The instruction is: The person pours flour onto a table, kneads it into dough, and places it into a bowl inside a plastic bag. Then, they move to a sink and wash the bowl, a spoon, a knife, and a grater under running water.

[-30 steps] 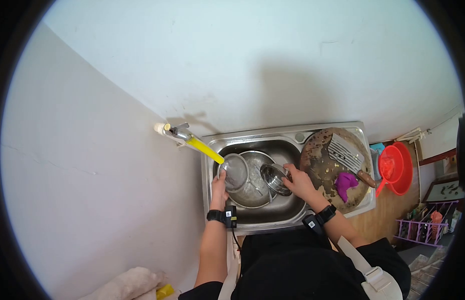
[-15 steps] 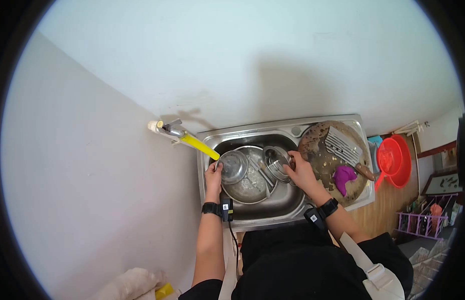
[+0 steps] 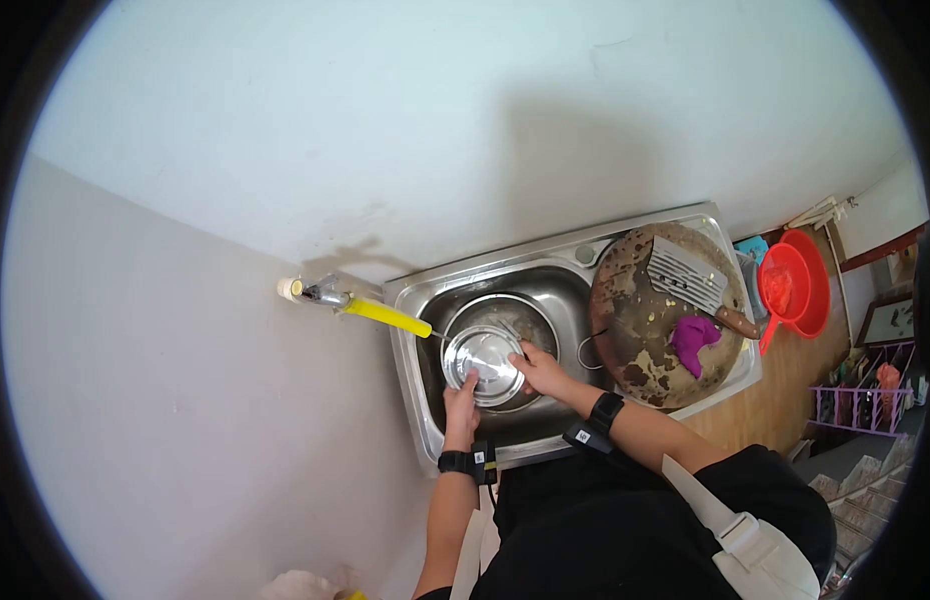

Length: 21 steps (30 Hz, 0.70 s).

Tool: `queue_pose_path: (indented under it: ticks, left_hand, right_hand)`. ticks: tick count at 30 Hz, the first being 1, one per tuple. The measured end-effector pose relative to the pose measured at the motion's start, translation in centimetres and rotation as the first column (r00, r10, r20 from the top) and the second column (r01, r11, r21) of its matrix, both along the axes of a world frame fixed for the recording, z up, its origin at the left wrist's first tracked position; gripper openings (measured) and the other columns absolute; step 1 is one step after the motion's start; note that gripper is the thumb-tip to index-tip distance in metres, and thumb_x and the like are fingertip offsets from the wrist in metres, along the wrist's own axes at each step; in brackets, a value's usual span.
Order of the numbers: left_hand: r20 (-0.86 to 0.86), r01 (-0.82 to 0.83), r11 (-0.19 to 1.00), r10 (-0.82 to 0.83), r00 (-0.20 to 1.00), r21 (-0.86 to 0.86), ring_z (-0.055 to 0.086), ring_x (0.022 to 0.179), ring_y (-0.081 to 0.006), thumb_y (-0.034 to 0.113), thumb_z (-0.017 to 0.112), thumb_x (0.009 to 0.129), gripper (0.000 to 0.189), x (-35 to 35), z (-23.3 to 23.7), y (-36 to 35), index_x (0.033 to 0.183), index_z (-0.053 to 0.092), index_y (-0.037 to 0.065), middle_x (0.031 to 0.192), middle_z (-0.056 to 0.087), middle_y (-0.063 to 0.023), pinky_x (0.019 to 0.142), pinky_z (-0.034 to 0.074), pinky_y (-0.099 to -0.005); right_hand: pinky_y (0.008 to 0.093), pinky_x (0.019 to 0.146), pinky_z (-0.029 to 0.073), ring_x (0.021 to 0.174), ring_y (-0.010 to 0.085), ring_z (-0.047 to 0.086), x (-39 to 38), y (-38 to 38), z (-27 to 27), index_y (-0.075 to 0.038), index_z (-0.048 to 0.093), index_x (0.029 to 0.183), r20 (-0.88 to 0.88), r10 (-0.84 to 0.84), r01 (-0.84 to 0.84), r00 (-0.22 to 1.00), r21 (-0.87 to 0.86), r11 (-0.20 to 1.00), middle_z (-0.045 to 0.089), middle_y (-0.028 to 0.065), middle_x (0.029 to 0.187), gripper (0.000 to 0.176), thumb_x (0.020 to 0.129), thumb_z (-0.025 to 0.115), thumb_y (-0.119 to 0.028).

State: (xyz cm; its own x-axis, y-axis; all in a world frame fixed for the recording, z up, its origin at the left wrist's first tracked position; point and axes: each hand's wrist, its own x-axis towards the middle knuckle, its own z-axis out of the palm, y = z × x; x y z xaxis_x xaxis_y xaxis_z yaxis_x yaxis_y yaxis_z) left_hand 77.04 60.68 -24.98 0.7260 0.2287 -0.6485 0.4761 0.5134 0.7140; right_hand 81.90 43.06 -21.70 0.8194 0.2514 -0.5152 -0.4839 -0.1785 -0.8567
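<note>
A shiny steel bowl (image 3: 485,362) is held between my two hands over the sink, with more than one rim line showing along its lower edge. My left hand (image 3: 462,405) grips the near-left rim, thumb lying over the inside. On the right rim, my right hand (image 3: 542,371) is closed with its fingers around the edge. Beneath the bowl, a larger steel basin (image 3: 538,312) stands in the sink, partly covered, with cutlery handles just showing inside. The yellow hose (image 3: 388,316) on the tap ends at the bowl's upper left, a thin stream of water at its tip.
The steel sink (image 3: 415,400) surrounds the basin. On its right side lies a round, worn board (image 3: 635,330) bearing a slotted turner (image 3: 687,283) and a purple cloth (image 3: 695,343). Red plastic basins (image 3: 807,290) stand farther right. A wall rises behind the tap.
Both hands have come together at the basin's near side. The bowl from my left hand and the steel dish from my right hand are now gathered between them.
</note>
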Motion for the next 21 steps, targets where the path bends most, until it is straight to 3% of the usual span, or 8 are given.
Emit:
queue_pose_path:
  ticks: [2,3,5,6,10,17,19,21]
  left_hand:
    - [0.033,-0.014,0.925,0.002,0.999,0.379,0.054,0.078,-0.0145,0.014,0.056,0.081,0.027,-0.3,0.9,1.1,0.104,0.050,0.000,0.088,0.057,-0.0079,0.067,0.044,-0.0276]
    - [0.086,0.037,0.797,-0.110,0.990,0.603,0.052,0.074,-0.0127,0.014,0.056,0.082,0.026,-0.7,1.0,2.2,0.101,0.050,-0.001,0.085,0.057,-0.0074,0.067,0.043,-0.0256]
    - [0.153,-0.048,0.559,-0.142,0.978,0.828,0.049,0.072,-0.0113,0.014,0.055,0.082,0.023,-0.8,2.3,3.1,0.098,0.050,-0.003,0.083,0.056,-0.0066,0.067,0.041,-0.0237]
    - [0.147,-0.047,0.552,-0.139,0.979,0.832,0.049,0.072,-0.0113,0.014,0.055,0.082,0.023,-1.0,3.2,3.2,0.098,0.050,-0.003,0.083,0.056,-0.0066,0.067,0.041,-0.0237]
    - [0.147,-0.096,0.502,-0.063,0.987,0.860,0.049,0.070,-0.0115,0.013,0.054,0.082,0.020,-2.4,4.3,4.3,0.093,0.051,-0.003,0.077,0.055,-0.0071,0.066,0.041,-0.0242]
    - [0.104,-0.116,0.580,0.053,0.993,0.806,0.046,0.068,-0.0099,0.016,0.054,0.082,0.020,-5.4,3.6,5.7,0.089,0.052,-0.003,0.073,0.054,-0.0041,0.065,0.040,-0.0240]
    - [0.121,-0.147,0.614,0.084,0.989,0.776,0.046,0.068,-0.0096,0.016,0.054,0.083,0.020,-5.6,3.8,5.7,0.088,0.052,-0.003,0.073,0.054,-0.0036,0.065,0.040,-0.0238]
    - [0.139,-0.178,0.643,0.112,0.984,0.745,0.045,0.067,-0.0093,0.016,0.054,0.083,0.020,-5.7,3.8,5.8,0.088,0.052,-0.002,0.073,0.054,-0.0031,0.065,0.040,-0.0236]
  right_hand:
    - [0.0328,0.050,0.047,0.059,0.0177,0.058,0.4,0.1,-2.0,0.000,0.054,0.090,0.079,0.048,-0.044,0.996,-0.046,0.998,0.056,0.0114,0.075,0.028,0.081,0.052,-0.027]
    - [0.0328,0.050,0.047,0.059,0.0177,0.058,0.6,0.0,-3.8,0.000,0.054,0.090,0.071,0.047,-0.044,0.996,-0.043,0.998,0.056,0.0114,0.075,0.028,0.081,0.052,-0.027]
    - [0.0395,0.067,0.046,0.078,0.0269,0.057,0.7,0.1,-7.0,0.001,0.052,0.092,0.392,0.258,0.037,0.883,-0.605,0.795,0.056,0.0178,0.085,0.033,0.073,0.059,-0.025]
    - [0.0428,0.079,0.041,0.091,0.0349,0.051,0.6,0.6,-7.5,0.003,0.045,0.099,0.284,0.241,0.010,0.928,-0.666,0.746,0.052,0.0232,0.095,0.045,0.067,0.062,-0.024]
    - [0.0419,0.081,0.041,0.096,0.0356,0.048,0.0,2.3,-5.7,0.002,0.037,0.102,0.066,0.358,-0.180,0.931,-0.772,0.610,0.048,0.0230,0.103,0.050,0.065,0.063,-0.022]
    - [0.0397,0.068,0.047,0.081,0.0326,0.056,-0.7,4.3,-9.5,0.002,0.038,0.096,0.149,0.385,-0.152,0.911,-0.746,0.649,0.055,0.0207,0.086,0.029,0.072,0.052,-0.008]
    - [0.0407,0.063,0.047,0.074,0.0330,0.057,-0.1,3.7,-10.8,0.002,0.039,0.095,0.253,0.219,0.053,0.942,-0.759,0.649,0.057,0.0191,0.077,0.022,0.074,0.044,-0.003]
    - [0.0405,0.068,0.046,0.082,0.0319,0.056,0.3,3.3,-10.8,0.001,0.042,0.092,0.231,0.138,0.088,0.963,-0.756,0.649,0.056,0.0193,0.084,0.018,0.074,0.043,-0.003]
